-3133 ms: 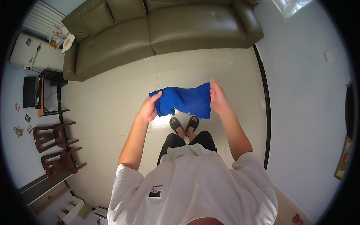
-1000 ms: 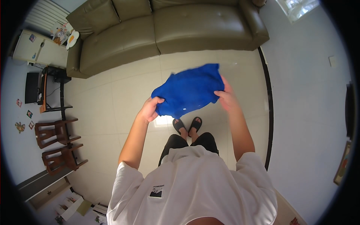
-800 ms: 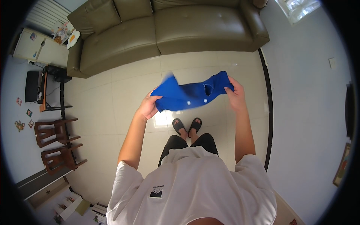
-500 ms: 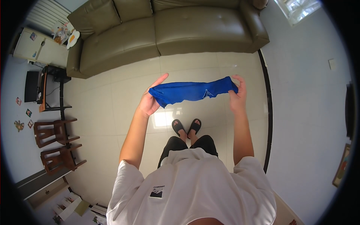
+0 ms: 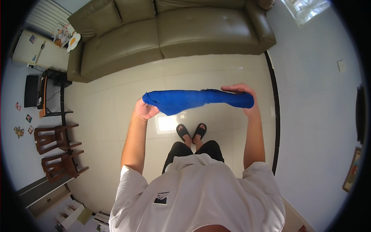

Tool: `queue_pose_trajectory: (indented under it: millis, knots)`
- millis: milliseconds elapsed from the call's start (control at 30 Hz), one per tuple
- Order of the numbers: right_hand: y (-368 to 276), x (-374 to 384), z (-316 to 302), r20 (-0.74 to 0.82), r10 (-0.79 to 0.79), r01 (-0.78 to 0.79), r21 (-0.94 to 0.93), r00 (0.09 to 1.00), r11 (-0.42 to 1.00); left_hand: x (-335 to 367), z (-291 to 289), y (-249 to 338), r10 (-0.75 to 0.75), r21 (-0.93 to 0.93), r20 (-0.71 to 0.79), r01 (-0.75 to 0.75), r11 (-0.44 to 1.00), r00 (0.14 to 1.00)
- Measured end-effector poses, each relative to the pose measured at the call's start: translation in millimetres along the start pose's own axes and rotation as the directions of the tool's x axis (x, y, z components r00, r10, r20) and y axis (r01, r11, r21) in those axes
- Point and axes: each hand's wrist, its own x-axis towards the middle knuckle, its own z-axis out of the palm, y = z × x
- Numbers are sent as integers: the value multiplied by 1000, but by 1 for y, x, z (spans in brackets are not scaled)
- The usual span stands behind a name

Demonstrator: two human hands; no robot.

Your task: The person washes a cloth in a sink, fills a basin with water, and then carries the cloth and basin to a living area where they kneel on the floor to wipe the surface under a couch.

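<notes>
A blue sock (image 5: 181, 101) is stretched roughly level between my two hands, in the air in front of my body. My left hand (image 5: 143, 111) grips its left end; the fingers are mostly hidden behind the fabric. At the other end my right hand (image 5: 250, 92) holds the sock, its fingers pointing left along the far edge and the thumb covered by the cloth. The sock sags into a wider bulge near my left hand and narrows toward the middle. No logo shows on the side facing me.
A brown leather sofa (image 5: 185, 36) stands across the far side of the tiled floor (image 5: 116, 112). Two wooden chairs (image 5: 58, 139) and a desk with a monitor (image 5: 31, 91) line the left wall. Below the sock are my feet in black slippers (image 5: 199, 130).
My hands have moved further apart and slightly nearer to me, pulling the sock longer. The sock has turned over, so its white logo is out of sight. My right fingers now lie along its far edge.
</notes>
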Motion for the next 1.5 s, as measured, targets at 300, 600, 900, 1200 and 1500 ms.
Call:
queue_pose_trajectory:
  millis: [300,600,900,1200,1500]
  knots:
    - [70,-27,9,45,449,-289,820,892,493,7,-1,-33,-95,-340,-115,50,939,989]
    - [94,-12,30,-188,715,-593,440,674,674,18,50,-31,-123,-282,-185,67,957,975]
    - [110,-2,75,-104,230,-252,-370,968,894,35,48,-34,-243,187,-443,354,916,863]
    - [107,-9,113,217,760,-584,772,613,250,47,49,-67,-315,-283,-225,248,927,922]
    - [122,-30,83,180,694,-547,759,697,352,50,51,-75,-315,-176,-518,261,949,795]
